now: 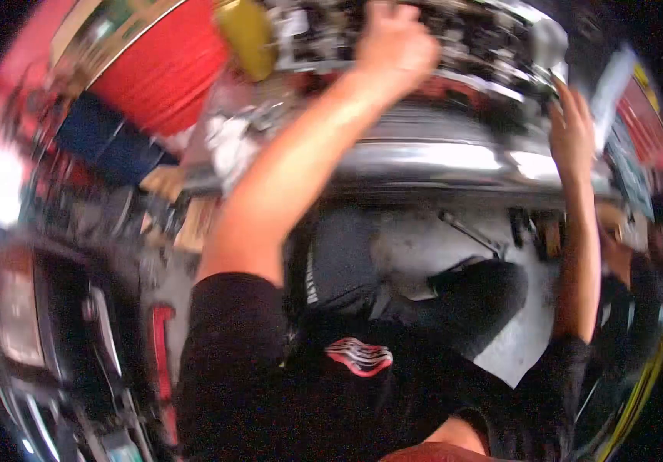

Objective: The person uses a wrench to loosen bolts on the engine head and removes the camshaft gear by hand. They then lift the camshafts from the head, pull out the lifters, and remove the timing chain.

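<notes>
And here's the floor (416, 242), pale grey, showing in patches around dark-clad legs, brightest down at the right. Lying slantwise across it, a long metal tool (470, 234), thin end up, thicker end toward the bent knee! Over at the left, a red bar (163, 346) runs lengthwise, and a brown cardboard piece (197, 223) shows farther up. Now the chrome bar (424, 158), gleaming right across, with a white rag (229, 146) bunched at its left end. Behind it, metal parts (493, 46) crowd together, their support too blurred to tell.
</notes>
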A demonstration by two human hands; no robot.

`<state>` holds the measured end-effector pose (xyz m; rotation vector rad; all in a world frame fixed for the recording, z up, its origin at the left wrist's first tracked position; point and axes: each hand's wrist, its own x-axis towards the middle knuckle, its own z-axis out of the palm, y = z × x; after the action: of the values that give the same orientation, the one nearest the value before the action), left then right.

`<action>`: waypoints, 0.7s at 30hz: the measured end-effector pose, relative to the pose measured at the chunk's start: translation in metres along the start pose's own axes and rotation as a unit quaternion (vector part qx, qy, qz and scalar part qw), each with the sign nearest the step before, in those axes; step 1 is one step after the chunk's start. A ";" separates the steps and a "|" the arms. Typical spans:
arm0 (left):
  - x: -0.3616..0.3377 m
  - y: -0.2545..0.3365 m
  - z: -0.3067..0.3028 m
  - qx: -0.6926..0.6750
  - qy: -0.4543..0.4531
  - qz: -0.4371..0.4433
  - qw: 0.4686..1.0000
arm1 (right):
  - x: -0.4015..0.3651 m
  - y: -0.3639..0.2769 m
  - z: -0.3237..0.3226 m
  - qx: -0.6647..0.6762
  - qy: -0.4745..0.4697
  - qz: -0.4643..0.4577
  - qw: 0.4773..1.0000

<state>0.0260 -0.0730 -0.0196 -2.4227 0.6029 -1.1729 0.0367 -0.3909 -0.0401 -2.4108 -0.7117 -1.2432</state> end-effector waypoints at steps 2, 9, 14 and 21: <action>0.002 0.015 0.005 0.016 -0.006 -0.062 0.998 | -0.052 -0.023 0.048 0.033 0.064 0.025 0.997; 0.009 0.011 0.001 -0.091 -0.031 -0.089 0.991 | -0.032 -0.246 0.121 0.322 -0.115 -0.209 0.916; -0.004 0.000 0.005 -0.174 0.126 -0.090 0.973 | 0.004 -0.276 0.216 0.227 -0.226 -0.185 0.929; 0.012 -0.009 -0.003 -0.053 -0.005 0.034 0.998 | 0.002 -0.259 0.237 0.576 -0.095 -0.185 0.790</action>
<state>0.0321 -0.0726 -0.0052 -2.4733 0.7559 -1.1285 0.0459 -0.0594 -0.1542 -1.3643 -1.4950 -0.3633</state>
